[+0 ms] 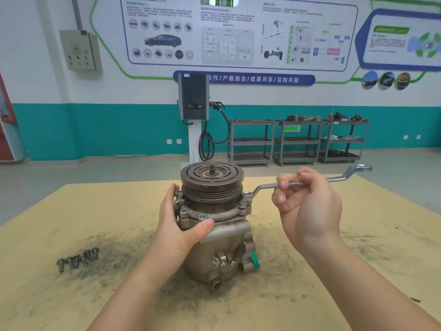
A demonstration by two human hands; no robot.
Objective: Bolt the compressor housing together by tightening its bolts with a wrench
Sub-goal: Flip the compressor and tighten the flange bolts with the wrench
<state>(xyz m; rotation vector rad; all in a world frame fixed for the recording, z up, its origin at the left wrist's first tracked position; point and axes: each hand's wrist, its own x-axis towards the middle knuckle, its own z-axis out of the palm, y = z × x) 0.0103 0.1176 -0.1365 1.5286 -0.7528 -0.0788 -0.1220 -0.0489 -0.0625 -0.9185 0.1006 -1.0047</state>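
A grey metal compressor (222,244) stands upright in the middle of the table, its rusty grooved pulley (212,179) on top. My left hand (177,225) grips the housing's left side just under the pulley, thumb across the front. A silver offset ring wrench (338,179) has its near end seated on a bolt (248,195) at the housing's right flange. My right hand (307,206) holds the wrench shaft with curled fingers, right of the compressor.
Several loose bolts (77,259) lie on the yellow, grime-stained table top (71,295) at the left. Beyond the table's far edge are an open floor, a charging post (193,101) and grey shelf carts (298,140) along the wall.
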